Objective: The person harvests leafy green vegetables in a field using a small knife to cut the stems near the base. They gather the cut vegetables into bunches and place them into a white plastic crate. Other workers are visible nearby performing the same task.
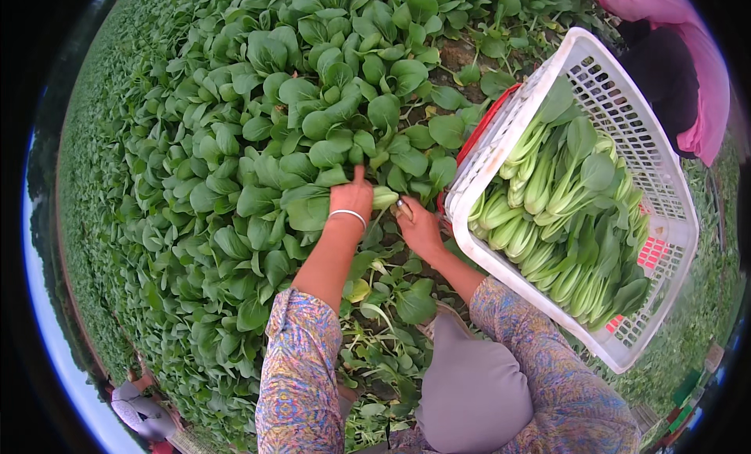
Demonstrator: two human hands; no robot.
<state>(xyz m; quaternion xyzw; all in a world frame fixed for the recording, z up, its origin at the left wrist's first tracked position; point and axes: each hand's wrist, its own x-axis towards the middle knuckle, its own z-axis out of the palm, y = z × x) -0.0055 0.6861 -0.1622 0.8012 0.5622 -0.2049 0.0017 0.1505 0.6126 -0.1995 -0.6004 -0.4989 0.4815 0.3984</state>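
My left hand [353,198], with a white bangle at the wrist, grips a bok choy plant [384,198]. Its pale stem end points right and its leaves spread to the left beneath my hand. One finger reaches forward among the standing leaves. Just right of the cut-looking stem end, my right hand [421,228] is closed around a small wooden-handled tool [405,209] with a metal collar; its blade cannot be made out. A dense bed of growing bok choy [234,137] surrounds my hands on the left and ahead.
A white plastic crate [660,160] stands close on my right, holding stacked bok choy [545,219]. Red material [484,122] shows along its left side. A person in pink [707,72] is beyond it; another person [141,410] is at lower left. My knee [475,389] is below.
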